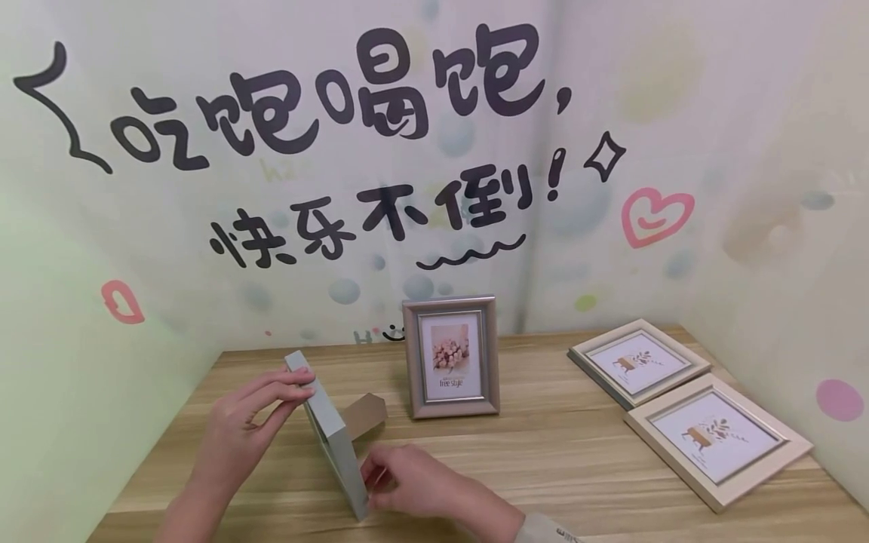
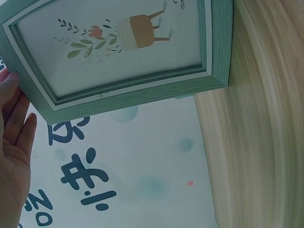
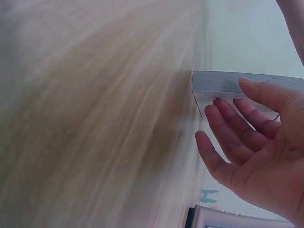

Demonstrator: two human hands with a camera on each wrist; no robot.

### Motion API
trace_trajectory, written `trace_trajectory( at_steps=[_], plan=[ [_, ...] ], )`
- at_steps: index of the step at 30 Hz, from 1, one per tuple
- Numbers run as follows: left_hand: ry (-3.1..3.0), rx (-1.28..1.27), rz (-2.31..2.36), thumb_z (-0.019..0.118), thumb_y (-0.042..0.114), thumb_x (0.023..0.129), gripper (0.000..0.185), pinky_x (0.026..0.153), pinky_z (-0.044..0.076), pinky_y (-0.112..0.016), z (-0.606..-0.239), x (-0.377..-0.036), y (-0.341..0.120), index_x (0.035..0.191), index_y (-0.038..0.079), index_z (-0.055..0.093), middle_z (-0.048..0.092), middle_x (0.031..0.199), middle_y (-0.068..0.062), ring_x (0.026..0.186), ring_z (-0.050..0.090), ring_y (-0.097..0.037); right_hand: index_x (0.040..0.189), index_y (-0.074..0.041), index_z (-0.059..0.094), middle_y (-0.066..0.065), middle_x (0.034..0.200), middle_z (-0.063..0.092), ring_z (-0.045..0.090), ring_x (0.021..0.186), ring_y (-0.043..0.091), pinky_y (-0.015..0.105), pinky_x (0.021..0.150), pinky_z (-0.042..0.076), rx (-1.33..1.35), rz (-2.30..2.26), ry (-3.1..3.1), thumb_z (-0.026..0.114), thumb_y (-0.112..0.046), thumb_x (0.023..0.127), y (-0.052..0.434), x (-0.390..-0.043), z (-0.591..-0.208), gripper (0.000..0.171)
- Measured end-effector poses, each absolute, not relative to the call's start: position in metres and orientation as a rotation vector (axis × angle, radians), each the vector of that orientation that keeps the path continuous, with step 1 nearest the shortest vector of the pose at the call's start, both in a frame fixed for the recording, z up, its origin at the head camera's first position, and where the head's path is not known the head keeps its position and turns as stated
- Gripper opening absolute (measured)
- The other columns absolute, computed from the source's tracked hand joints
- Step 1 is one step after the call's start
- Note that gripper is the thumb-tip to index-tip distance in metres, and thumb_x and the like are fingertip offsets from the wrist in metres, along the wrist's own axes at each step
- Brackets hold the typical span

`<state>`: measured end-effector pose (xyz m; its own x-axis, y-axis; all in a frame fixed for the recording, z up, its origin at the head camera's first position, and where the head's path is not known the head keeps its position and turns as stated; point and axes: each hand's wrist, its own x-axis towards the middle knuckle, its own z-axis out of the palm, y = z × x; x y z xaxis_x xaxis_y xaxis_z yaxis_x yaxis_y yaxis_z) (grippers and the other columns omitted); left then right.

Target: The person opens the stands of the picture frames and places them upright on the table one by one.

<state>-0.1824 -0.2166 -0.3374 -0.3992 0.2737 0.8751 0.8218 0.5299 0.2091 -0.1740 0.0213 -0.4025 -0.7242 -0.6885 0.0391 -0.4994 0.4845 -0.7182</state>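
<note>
A grey-green picture frame (image 1: 333, 430) stands on the table, its narrow side facing me and a brown support leg (image 1: 366, 416) out behind it. My left hand (image 1: 251, 422) pinches its upper edge between thumb and fingers. Low on the near side, my right hand (image 1: 410, 479) holds the frame, and in the right wrist view the thumb of that hand (image 3: 261, 142) lies on the frame's side (image 3: 216, 81) with fingertips at its back. The left wrist view shows the frame's front (image 2: 142, 102), with a print of a plant in a legged pot.
A brownish frame (image 1: 451, 407) with a flower picture stands upright at the back middle. Two cream frames lie face up on the right, one farther back (image 1: 679, 351) and one nearer (image 1: 763, 475). A printed curtain (image 1: 305, 264) rises behind the wooden table (image 1: 543, 467).
</note>
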Motion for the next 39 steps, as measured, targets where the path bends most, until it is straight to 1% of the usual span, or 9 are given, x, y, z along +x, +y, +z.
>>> trace_trajectory(
  at_steps=[5,13,19,22,26,27,29,34,39],
  plan=[
    [-1.927,-0.892,-0.826,0.061,0.036,0.095,0.032,0.098,0.047,-0.008,-0.338,-0.182,-0.216,0.093,0.01,0.079,0.077,0.1,-0.011,0.112,0.064,0.006,0.098,-0.009,0.067,-0.004,0.089,0.071,0.06,0.079,-0.007,0.009,0.074,0.051,-0.957,-1.163,2.421,0.079,-0.006,0.082,0.02,-0.175,-0.405,0.02],
    [-1.944,-0.906,-0.762,0.057,0.04,0.097,0.036,0.101,0.045,-0.008,-0.337,-0.179,-0.218,0.096,0.011,0.079,0.076,0.103,-0.009,0.115,0.063,0.005,0.096,-0.012,0.065,-0.01,0.086,0.068,0.057,0.08,-0.008,0.008,0.074,0.049,-0.977,-1.049,2.511,0.078,-0.01,0.083,0.014,-0.175,-0.407,0.018],
    [-2.014,-0.895,-0.742,0.053,0.042,0.1,0.041,0.113,0.038,-0.013,-0.334,-0.175,-0.219,0.106,0.006,0.074,0.072,0.115,-0.013,0.125,0.056,0.004,0.098,-0.014,0.064,-0.011,0.086,0.067,0.057,0.08,-0.008,0.008,0.072,0.049,-1.026,-0.971,2.565,0.078,-0.014,0.085,0.012,-0.174,-0.409,0.019],
    [-2.119,-0.721,-0.766,0.063,0.022,0.098,0.031,0.112,0.033,-0.006,-0.336,-0.174,-0.222,0.12,0.0,0.066,0.064,0.126,-0.019,0.13,0.055,-0.012,0.099,-0.013,0.064,-0.011,0.087,0.067,0.057,0.08,-0.009,0.007,0.072,0.049,-1.056,-0.946,2.579,0.077,-0.016,0.086,0.012,-0.175,-0.411,0.019],
    [-2.47,-0.333,-0.75,0.065,-0.001,0.091,0.05,0.11,0.048,-0.036,-0.343,-0.176,-0.229,0.138,-0.006,0.048,0.057,0.135,-0.028,0.125,0.055,-0.042,0.099,-0.013,0.064,-0.011,0.087,0.067,0.057,0.08,-0.009,0.007,0.072,0.049,-1.071,-0.934,2.589,0.077,-0.016,0.086,0.012,-0.176,-0.411,0.019],
    [-2.58,-0.257,-0.74,0.063,0.0,0.092,0.051,0.107,0.05,-0.045,-0.346,-0.177,-0.231,0.139,-0.007,0.045,0.056,0.136,-0.029,0.122,0.054,-0.048,0.099,-0.013,0.064,-0.01,0.087,0.067,0.057,0.08,-0.009,0.007,0.072,0.049,-1.07,-0.933,2.59,0.077,-0.016,0.086,0.012,-0.176,-0.411,0.019],
    [-2.769,-0.182,-0.723,0.059,0.003,0.095,0.049,0.097,0.049,-0.062,-0.351,-0.18,-0.234,0.14,-0.009,0.043,0.057,0.134,-0.03,0.12,0.057,-0.05,0.099,-0.013,0.064,-0.01,0.087,0.067,0.057,0.08,-0.009,0.007,0.072,0.049,-1.068,-0.931,2.591,0.078,-0.016,0.086,0.012,-0.175,-0.411,0.019],
    [-2.925,-0.184,-0.912,0.058,0.0,0.095,0.039,0.091,0.057,-0.049,-0.363,-0.188,-0.235,0.131,-0.012,0.052,0.065,0.123,-0.03,0.109,0.067,-0.042,0.099,-0.013,0.065,-0.01,0.087,0.067,0.058,0.08,-0.008,0.007,0.072,0.049,-1.069,-0.933,2.587,0.078,-0.016,0.086,0.012,-0.175,-0.411,0.019],
    [-2.898,-0.173,-1.067,0.063,-0.002,0.091,0.027,0.084,0.061,-0.039,-0.371,-0.192,-0.233,0.118,-0.009,0.062,0.07,0.112,-0.025,0.1,0.071,-0.033,0.1,-0.013,0.065,-0.01,0.087,0.067,0.057,0.079,-0.009,0.007,0.072,0.049,-1.075,-0.937,2.59,0.077,-0.016,0.086,0.013,-0.177,-0.413,0.019]
  ],
)
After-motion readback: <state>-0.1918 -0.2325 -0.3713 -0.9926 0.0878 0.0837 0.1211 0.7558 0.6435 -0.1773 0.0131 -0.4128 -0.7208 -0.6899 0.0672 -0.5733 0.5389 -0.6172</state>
